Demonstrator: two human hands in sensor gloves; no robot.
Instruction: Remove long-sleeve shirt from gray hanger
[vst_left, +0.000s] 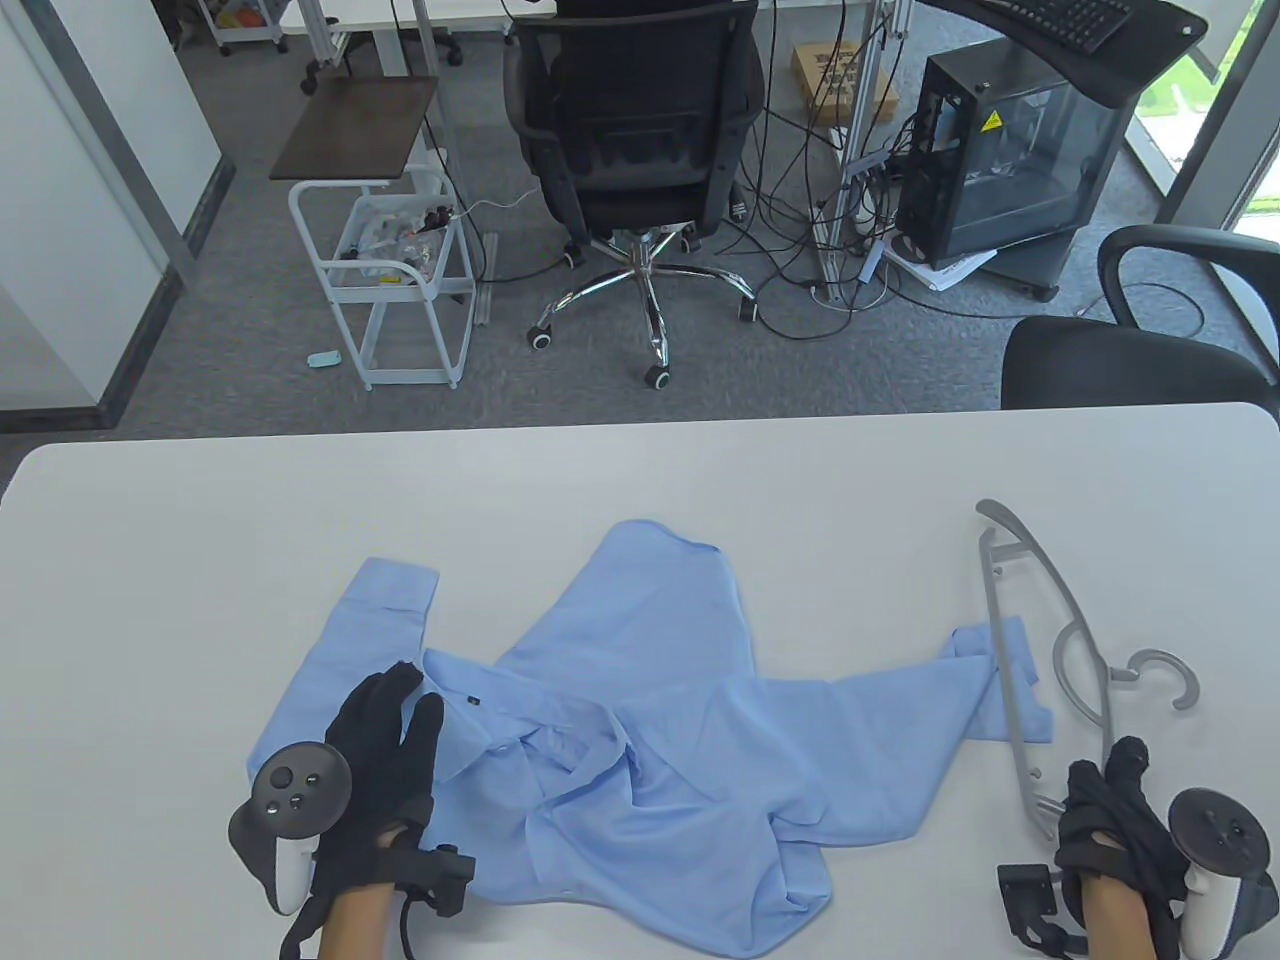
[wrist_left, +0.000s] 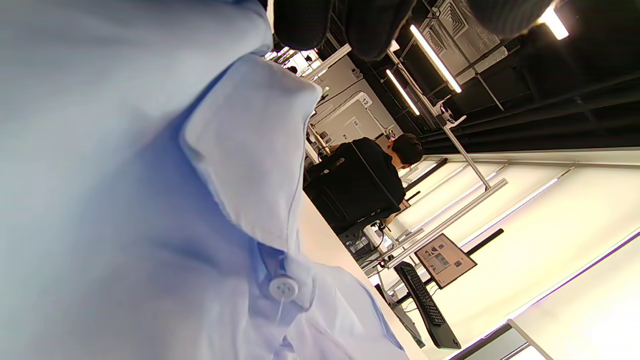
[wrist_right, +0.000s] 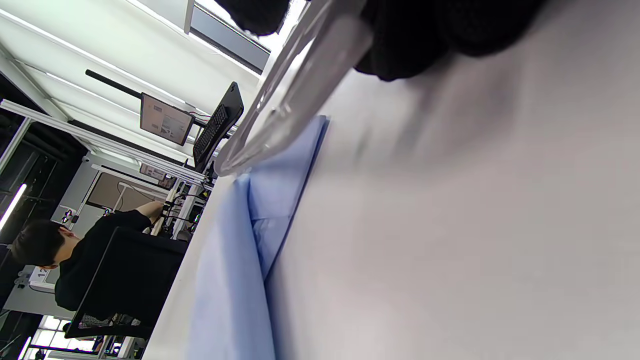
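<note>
Light blue long-sleeve shirt (vst_left: 640, 720) lies crumpled on the white table (vst_left: 200, 560), near the front edge, fully off the gray hanger (vst_left: 1040, 640). Collar area and a white button (wrist_left: 283, 288) show close up in the left wrist view.

Left hand (vst_left: 385, 770) rests flat on the shirt's left part, near the collar and left sleeve. Fingers (vst_left: 395, 700) are stretched out and spread, palm down on the fabric, nothing pinched. In the left wrist view only dark fingertips (wrist_left: 300, 22) show at the top edge, above the fabric.

Hanger lies on the table to the right of the shirt, hook (vst_left: 1170, 680) pointing right. Its long bar crosses over the cuff end of the right sleeve (vst_left: 990, 690), so that sleeve tip sits under the hanger. Rest of the shirt is apart from it.

Right hand (vst_left: 1115, 820) is at the hanger's near end, fingers (vst_left: 1125, 765) curled around the end of the bar, holding it. Right wrist view shows dark fingers (wrist_right: 415, 40) wrapped on the blurred gray bar, with the blue sleeve just beyond it on the table.

Beyond the table: black office chair (vst_left: 630, 130), white rolling cart (vst_left: 400, 280), black computer case (vst_left: 1010, 160), many cables on the gray carpet, another black chair (vst_left: 1130, 360) at the table's far right corner. A person in black (wrist_right: 75, 260) sits in the background of both wrist views.
</note>
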